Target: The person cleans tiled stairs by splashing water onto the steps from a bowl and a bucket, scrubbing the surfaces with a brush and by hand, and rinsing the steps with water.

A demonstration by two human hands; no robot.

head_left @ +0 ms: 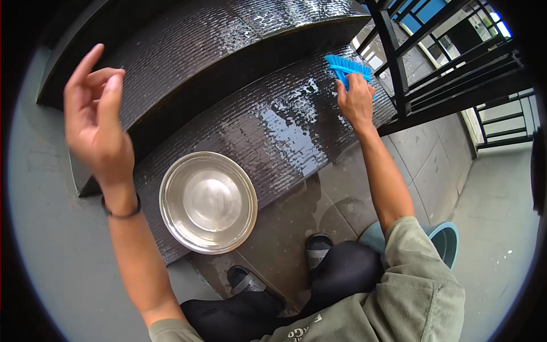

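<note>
My right hand point(358, 101) grips a blue scrub brush point(348, 66) at the far right end of a dark ribbed stair tread point(228, 134). The brush's bristles point up and away from me, and my fingers cover part of its handle. Water lies in shiny patches on the tread near the brush. On the left, my left hand point(97, 114) is raised in the air with its fingers apart and loosely bent, holding nothing. Below and right of it, a round metal basin point(208, 202) rests on the same tread; its inside looks shiny.
A higher wet step point(194, 40) rises behind the tread. Black metal railing point(399, 74) borders the right side. A teal bucket point(447, 242) stands by my right elbow, partly hidden by my sleeve. Grey floor tiles point(342, 191) lie below, with my sandalled feet on them.
</note>
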